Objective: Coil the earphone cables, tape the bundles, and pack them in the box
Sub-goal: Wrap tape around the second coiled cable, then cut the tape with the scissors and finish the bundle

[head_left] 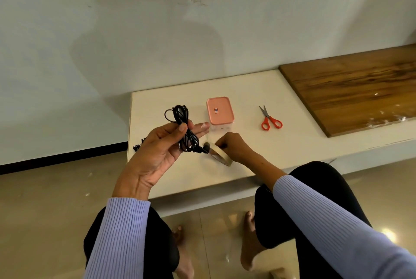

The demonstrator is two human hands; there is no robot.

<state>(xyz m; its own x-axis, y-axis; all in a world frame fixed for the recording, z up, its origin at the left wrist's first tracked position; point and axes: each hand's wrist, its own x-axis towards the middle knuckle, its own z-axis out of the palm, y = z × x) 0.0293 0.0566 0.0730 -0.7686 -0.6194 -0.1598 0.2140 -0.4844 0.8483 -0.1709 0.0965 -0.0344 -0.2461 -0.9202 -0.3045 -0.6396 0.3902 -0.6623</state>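
Left hand (pixel 164 143) raised palm-up above the near edge of the tabletop (pixel 281 143), thumb pressed across a coiled earphone cable (pixel 183 129) to pin the loops against the fingers; likely held up this way so the bundle keeps its shape and its middle stays exposed for taping. An earbud hangs from the low end of the coil. A small clear scrap, perhaps tape, seems stuck to one fingertip, too small to be sure.

Right hand (pixel 231 145) low, just beside the coil, fingers curled and pinching the rim of a tape roll (pixel 221 155), probably picking for the free end.

More black cable (pixel 137 145) peeks out behind the left wrist.

Farther back: pink-lidded box (pixel 220 111), lid on, so packing not started. Red-handled scissors (pixel 270 119) lie right of it, untouched, within reach for the cut.
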